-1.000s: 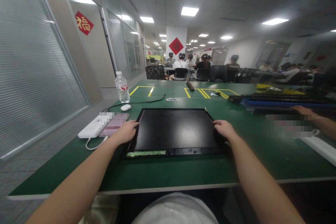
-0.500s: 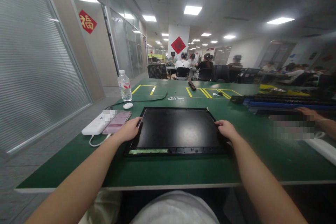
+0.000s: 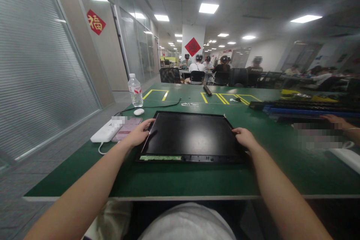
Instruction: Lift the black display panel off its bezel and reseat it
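A black display panel (image 3: 194, 135) in a dark frame lies in front of me, its glossy face up. Along its near edge runs a green circuit strip (image 3: 160, 158) on the left part. My left hand (image 3: 140, 134) grips the panel's left edge, with the index finger along the rim and the thumb by the face. On the opposite side my right hand (image 3: 244, 137) is closed on the right edge, fingertips at the rim. The undersides of the fingers are hidden.
Left of the panel are a white power bank (image 3: 107, 130), a pink phone (image 3: 128, 128), a white oval case (image 3: 138, 112) and a water bottle (image 3: 135, 90). A black cable (image 3: 157, 106) crosses behind. At right, another person's hand (image 3: 333, 120) is near blue-black strips (image 3: 298, 110).
My left hand has slid slightly forward along the panel's left edge, and that side has turned or lifted a little. My right hand keeps its hold. The view has shifted slightly.
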